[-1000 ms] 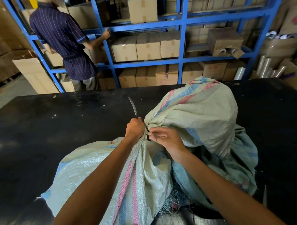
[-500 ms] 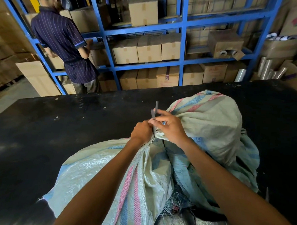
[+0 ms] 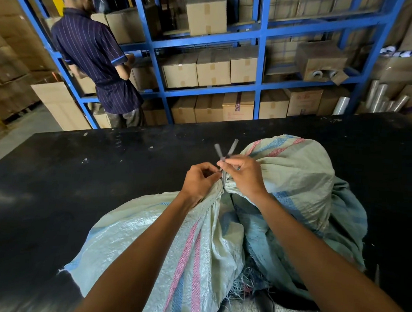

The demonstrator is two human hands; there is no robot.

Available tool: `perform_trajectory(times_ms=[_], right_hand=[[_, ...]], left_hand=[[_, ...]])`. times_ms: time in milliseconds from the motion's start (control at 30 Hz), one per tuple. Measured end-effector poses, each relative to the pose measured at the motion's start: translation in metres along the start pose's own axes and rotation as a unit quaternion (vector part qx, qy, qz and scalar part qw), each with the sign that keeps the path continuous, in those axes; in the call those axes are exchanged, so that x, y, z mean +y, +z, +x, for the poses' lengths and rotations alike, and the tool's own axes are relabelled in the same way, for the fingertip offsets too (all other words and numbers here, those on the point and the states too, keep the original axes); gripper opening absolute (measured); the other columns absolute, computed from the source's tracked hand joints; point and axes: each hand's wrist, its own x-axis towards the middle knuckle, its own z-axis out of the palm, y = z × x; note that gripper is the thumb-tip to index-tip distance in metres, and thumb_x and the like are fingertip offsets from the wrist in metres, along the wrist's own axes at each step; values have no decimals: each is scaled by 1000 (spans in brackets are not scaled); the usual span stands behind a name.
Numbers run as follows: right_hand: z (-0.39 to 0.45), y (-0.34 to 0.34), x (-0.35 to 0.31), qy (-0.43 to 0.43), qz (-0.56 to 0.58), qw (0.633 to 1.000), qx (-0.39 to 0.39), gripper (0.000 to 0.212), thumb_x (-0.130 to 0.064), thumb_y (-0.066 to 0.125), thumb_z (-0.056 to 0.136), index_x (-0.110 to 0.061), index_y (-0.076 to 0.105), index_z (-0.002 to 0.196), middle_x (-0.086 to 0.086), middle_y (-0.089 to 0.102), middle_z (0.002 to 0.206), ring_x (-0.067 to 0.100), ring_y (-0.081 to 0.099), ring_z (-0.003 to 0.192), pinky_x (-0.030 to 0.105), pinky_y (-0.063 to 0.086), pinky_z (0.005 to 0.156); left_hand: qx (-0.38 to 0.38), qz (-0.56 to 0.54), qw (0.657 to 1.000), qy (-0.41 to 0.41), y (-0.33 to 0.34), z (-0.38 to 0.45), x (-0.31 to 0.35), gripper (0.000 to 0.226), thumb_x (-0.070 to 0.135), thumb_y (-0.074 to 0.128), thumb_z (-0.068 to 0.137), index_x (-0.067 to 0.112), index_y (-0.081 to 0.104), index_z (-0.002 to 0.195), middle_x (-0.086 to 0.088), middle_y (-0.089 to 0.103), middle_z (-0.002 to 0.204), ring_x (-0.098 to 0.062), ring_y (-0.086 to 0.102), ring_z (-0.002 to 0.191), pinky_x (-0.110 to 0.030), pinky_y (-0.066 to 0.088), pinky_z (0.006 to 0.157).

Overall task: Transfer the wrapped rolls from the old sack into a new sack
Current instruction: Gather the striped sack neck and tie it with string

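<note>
Head | left hand [image 3: 200, 179], right hand [image 3: 243, 175] pinch tie [image 3: 224, 152] | sack [image 3: 294, 173] neck

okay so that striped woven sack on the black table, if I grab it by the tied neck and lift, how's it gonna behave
The sack would probably sag and shift: its woven cloth lies in loose folds, bunched at the neck where the left hand and right hand work the tie. Its bulging far end suggests real weight. Frayed threads hint it may tear.

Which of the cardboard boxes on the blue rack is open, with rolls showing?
The dark brown box on the middle shelf at the right: its front flap hangs down and two clear tape rolls show in the gap. The lighter boxes beside it are taped shut.
</note>
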Motion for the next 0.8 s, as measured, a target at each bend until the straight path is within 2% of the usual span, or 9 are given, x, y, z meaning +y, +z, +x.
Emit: perform_trajectory(times_ms=[67, 133, 267, 333, 400, 467, 533, 667, 800], right_hand=[[2, 2, -2, -138, -125, 982, -1, 16, -31, 73, 85, -24, 80, 98, -6, 60, 132, 14, 50, 116, 29, 43, 99], [5, 1, -2, -234, -156, 959, -43, 15, -25, 74, 84, -24, 80, 98, -1, 50, 146, 19, 43, 132, 31, 37, 109], [12, -5, 5, -286, -214, 932, -71, 16, -21, 72, 85, -23, 79, 99, 3, 46, 151, 20, 37, 143, 36, 27, 119], [16, -6, 8, -271, -211, 934, -100, 16, -19, 73, 85, -19, 79, 100, 3, 61, 136, 18, 53, 131, 37, 37, 114], [17, -8, 7, -220, -186, 951, -116, 15, -20, 74, 85, -16, 79, 99, 3, 74, 110, 15, 68, 102, 39, 52, 95], [17, -10, 7, -165, -169, 965, -113, 15, -23, 71, 89, -15, 79, 98, 2, 75, 93, 14, 68, 83, 38, 55, 77], [16, -11, 8, -145, -156, 971, -108, 15, -24, 71, 89, -15, 79, 97, 3, 74, 93, 14, 67, 81, 39, 55, 74], [10, -6, 8, -220, -226, 947, -52, 14, -29, 73, 84, -24, 80, 95, 2, 56, 138, 21, 51, 121, 35, 45, 100], [5, -6, -1, -337, -259, 905, -34, 13, -31, 69, 85, -30, 79, 93, 2, 41, 154, 23, 33, 143, 37, 25, 114]], left_hand=[[47, 42, 998, -8, 3, 1, -1, 15, 7, 69, 88, 16, 69, 77, 6, 62, 64, -1, 48, 52, -18, 40, 52], [68, 89, 994, -4, 2, 3, -4, 17, 9, 66, 88, 19, 66, 73, 8, 59, 60, 3, 47, 49, -14, 37, 51], [61, 112, 992, 8, 3, 4, -5, 17, 12, 67, 88, 18, 66, 73, 12, 57, 58, 8, 49, 47, -9, 36, 50], [58, 119, 991, 5, 5, 6, -8, 11, 12, 69, 87, 16, 71, 77, 9, 62, 61, 7, 49, 49, -9, 36, 52], [55, 98, 994, 4, 8, 6, -11, 5, 11, 73, 85, 14, 76, 82, 3, 70, 71, 3, 55, 58, -18, 44, 60], [61, 66, 996, -6, 9, 6, -14, 6, 11, 76, 83, 15, 76, 78, -2, 74, 75, -8, 62, 65, -32, 51, 66], [63, 61, 996, -10, 10, 5, -14, 8, 10, 77, 83, 15, 76, 77, -2, 75, 77, -12, 64, 69, -33, 54, 70], [74, 76, 994, -24, 10, 6, -14, 12, 12, 74, 85, 18, 74, 74, 1, 69, 68, -6, 57, 61, -25, 47, 60], [89, 114, 989, -43, 6, 9, -11, 12, 17, 71, 87, 16, 75, 77, 2, 69, 68, -5, 58, 62, -14, 40, 54]])
